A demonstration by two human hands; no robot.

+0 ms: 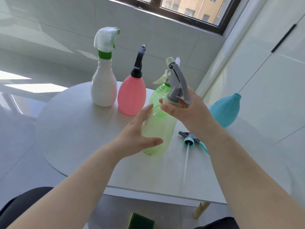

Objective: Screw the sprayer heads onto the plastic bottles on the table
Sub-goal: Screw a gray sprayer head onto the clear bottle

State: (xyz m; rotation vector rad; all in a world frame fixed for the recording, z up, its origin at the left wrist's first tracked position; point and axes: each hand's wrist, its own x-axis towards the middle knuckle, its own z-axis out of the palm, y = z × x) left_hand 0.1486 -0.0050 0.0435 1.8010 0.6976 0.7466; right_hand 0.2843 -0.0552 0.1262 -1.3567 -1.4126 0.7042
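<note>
Table point(82, 129), grey sprayer head point(177, 80) upright, nozzle leftward.

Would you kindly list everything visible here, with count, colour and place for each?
white bottle: 1, white with green-trimmed sprayer on, table far left
pink bottle: 1, pink with black sprayer on, beside the white one
green bottles: 2, clear green, table centre, the nearer one at the hands
grey sprayer head: 1, grey, in the right hand
blue bottle: 1, blue, uncapped, table right
teal sprayer head: 1, teal and grey, lying on the table
table: 1, white
left hand: open, by the near green bottle
right hand: holding the grey sprayer head
</note>
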